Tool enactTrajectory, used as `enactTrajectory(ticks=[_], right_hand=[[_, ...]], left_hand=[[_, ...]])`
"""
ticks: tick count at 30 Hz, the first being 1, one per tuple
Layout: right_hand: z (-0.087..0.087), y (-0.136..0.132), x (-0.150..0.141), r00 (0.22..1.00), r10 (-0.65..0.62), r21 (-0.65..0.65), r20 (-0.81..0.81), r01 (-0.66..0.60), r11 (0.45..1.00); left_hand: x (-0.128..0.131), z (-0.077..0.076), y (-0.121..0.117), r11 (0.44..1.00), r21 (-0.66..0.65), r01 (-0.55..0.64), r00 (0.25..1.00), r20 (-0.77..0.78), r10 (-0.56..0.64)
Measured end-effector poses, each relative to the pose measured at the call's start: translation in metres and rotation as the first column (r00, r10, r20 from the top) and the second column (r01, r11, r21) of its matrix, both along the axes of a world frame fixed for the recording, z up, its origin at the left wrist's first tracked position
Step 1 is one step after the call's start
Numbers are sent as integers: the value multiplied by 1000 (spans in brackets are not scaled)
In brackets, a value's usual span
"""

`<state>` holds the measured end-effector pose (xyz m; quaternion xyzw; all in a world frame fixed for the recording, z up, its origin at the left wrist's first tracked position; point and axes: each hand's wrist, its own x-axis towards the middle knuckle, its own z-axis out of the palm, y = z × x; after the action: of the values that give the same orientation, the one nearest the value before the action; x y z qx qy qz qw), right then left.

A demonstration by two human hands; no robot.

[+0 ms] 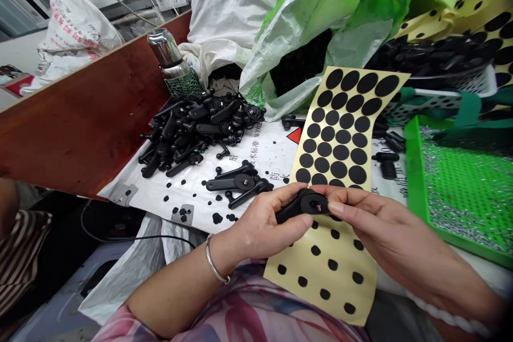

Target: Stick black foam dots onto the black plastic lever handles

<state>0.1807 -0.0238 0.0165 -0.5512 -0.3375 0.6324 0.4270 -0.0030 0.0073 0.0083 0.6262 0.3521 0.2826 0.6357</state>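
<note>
Black plastic lever arm (302,207): held at lower centre of the frame, pinched between the fingers of the left hand (266,224) and right hand (372,219), directly above a tan backing sheet of black adhesive dots (340,278), seemingly placed there for close reach. Matching loose arms (192,128), heaped left of the hands on a printed white sack (256,155), appear similarly within reach.

Your left hand (268,220) and right hand (379,219) hide most of the black plastic lever (302,207) | your green tray (413,181): silver bits (452,219) too small to tell
</note>
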Motion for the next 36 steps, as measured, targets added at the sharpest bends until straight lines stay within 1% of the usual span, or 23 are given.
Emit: enactTrajectory(ticks=[5,8,11,17,19,21,24,25,26,27,29,30,31,34,36], right_hand=[[-2,1,-1,999,27,-23,38,-26,999],[-4,0,-1,996,16,-3,89,-16,1000],[-5,1,-3,983,-6,63,185,-6,998],[-3,4,-8,927,-114,221,357,35,975],[-6,4,-9,899,-154,298,411,28,954],[-12,3,-9,851,-223,402,476,14,915],[-20,0,-9,729,-352,552,588,-43,833],[-22,0,-9,693,-384,569,610,-45,821],[-22,0,-9,687,-397,569,609,-30,822],[-21,0,-9,716,-379,548,586,-6,836],[-16,3,-11,830,-274,467,485,18,884],[-13,5,-12,881,-206,431,427,2,902],[-10,7,-12,913,-143,408,382,-27,913],[-4,12,-12,937,-21,350,349,-110,930],[-4,11,-10,944,41,315,328,-150,937]], left_hand=[[5,-6,1,997,28,-65,997,-43,66],[8,-7,1,993,36,-109,992,-62,111],[9,-8,2,991,17,-134,989,-67,135],[9,-7,2,987,-25,-158,984,-84,155],[9,-7,1,986,-36,-161,983,-95,157],[9,-7,1,986,-48,-159,983,-95,154],[9,-8,1,984,-80,-160,985,-71,155],[10,-8,1,982,-96,-165,985,-58,160],[10,-8,0,979,-111,-170,985,-48,165],[11,-8,0,978,-119,-171,985,-39,167],[12,-8,0,982,-108,-152,988,-24,150],[13,-7,0,986,-98,-134,991,-17,133],[13,-7,1,989,-93,-118,993,-11,117],[12,-7,2,985,-142,-98,995,1,100],[9,-7,4,976,-197,-92,995,27,99]])
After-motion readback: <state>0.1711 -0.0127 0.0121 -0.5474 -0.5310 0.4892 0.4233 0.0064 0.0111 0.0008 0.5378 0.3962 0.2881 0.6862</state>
